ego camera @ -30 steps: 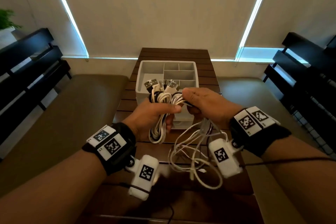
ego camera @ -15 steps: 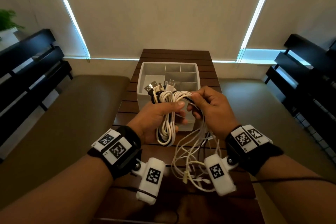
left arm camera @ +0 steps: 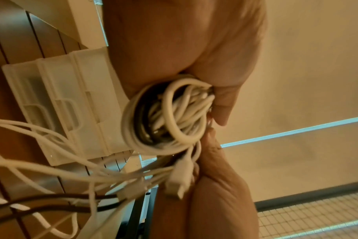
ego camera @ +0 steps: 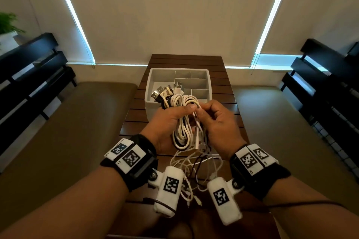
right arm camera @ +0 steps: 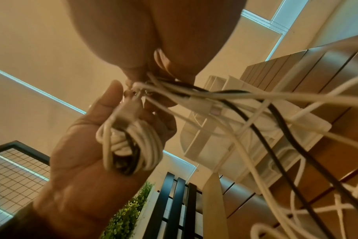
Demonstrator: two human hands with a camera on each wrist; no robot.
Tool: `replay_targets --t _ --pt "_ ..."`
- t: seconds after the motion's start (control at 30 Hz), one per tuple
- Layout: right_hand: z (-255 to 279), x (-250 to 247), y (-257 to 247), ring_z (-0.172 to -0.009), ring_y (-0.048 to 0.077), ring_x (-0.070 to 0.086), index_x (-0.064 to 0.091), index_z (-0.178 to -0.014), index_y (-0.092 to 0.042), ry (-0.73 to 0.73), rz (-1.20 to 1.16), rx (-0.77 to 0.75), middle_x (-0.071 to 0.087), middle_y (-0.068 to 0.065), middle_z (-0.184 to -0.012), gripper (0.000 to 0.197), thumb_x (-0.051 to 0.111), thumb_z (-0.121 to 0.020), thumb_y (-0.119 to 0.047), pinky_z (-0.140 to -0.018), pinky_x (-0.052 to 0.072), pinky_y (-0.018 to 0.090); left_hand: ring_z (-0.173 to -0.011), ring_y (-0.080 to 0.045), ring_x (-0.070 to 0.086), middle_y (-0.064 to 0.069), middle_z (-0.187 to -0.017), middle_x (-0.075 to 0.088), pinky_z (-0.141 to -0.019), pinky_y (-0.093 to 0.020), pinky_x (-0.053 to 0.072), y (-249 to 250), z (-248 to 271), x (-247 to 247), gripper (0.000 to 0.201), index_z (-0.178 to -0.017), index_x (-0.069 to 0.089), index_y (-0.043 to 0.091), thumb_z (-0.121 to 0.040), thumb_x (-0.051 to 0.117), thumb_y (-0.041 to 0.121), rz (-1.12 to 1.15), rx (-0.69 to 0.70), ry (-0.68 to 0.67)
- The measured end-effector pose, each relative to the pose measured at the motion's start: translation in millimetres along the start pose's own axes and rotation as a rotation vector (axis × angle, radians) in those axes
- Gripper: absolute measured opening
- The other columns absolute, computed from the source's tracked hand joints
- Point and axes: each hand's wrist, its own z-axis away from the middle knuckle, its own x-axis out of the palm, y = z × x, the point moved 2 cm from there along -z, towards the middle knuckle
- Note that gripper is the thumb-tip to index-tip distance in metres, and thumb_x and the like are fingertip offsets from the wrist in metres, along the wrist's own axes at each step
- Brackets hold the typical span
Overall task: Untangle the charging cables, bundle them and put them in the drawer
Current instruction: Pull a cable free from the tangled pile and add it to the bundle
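My left hand (ego camera: 174, 117) grips a coiled bundle of white and black charging cables (ego camera: 183, 122), held above the table just in front of the drawer. USB plugs (ego camera: 161, 93) stick out of the bundle's far end. My right hand (ego camera: 206, 114) pinches a few strands right beside the left thumb. From there loose tangled cables (ego camera: 194, 169) hang down to the table. The left wrist view shows the coil (left arm camera: 170, 116) end-on under my thumb. In the right wrist view my fingertips (right arm camera: 145, 76) pinch the strands above the coil (right arm camera: 131, 145). The white divided drawer (ego camera: 206, 75) stands open behind.
The narrow dark slatted table (ego camera: 186, 60) runs away from me between two brown padded benches (ego camera: 77, 122). Black shelving (ego camera: 29, 75) flanks both sides, with a plant (ego camera: 7, 23) at far left. Loose cable ends (ego camera: 194, 200) lie on the near table between my wrists.
Both hands came closer to me with the bundle. My right hand moved from gripping beside the bundle to pinching strands at its middle, and the hanging loose cables sagged lower.
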Motion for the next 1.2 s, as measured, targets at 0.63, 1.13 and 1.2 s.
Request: replay_targets --t 0.63,1.13,1.2 --pt "-23.1 -18.4 -17.1 -0.070 0.017 0.067 0.065 -0.077 -0.004 -0.122 0.175 -0.069 0.070 0.010 -0.077 0.011 0.076 -0.077 -0.006 -0.065 0.057 0.026 -0.113 -0.047 0.055 -0.039 -0.121 0.054 -0.100 -0.059 0.041 3.8 1.3 1.0 0.048 -0.120 0.059 -0.006 -0.076 0.074 0.005 -0.173 0.101 -0.040" --pt "3.9 -10.8 -15.1 -0.116 0.010 0.058 0.032 -0.132 -0.061 -0.502 0.074 0.153 0.059 -0.006 -0.126 0.083 0.070 -0.082 -0.006 -0.092 0.054 0.034 -0.089 -0.039 0.070 -0.021 -0.091 0.071 -0.077 -0.050 0.056 4.6 -6.8 -7.8 0.037 -0.107 0.064 0.003 -0.075 0.062 -0.016 -0.144 0.194 0.077" --pt "2.8 -9.7 -14.0 -0.115 0.016 0.059 0.031 -0.132 -0.064 -0.484 0.109 0.132 0.061 0.004 -0.122 0.085 0.068 -0.083 -0.004 -0.096 0.052 0.040 -0.090 -0.041 0.069 -0.022 -0.091 0.070 -0.076 -0.050 0.056 2.9 -5.7 -7.3 0.037 -0.109 0.064 0.002 -0.076 0.060 -0.016 -0.051 0.161 0.046"
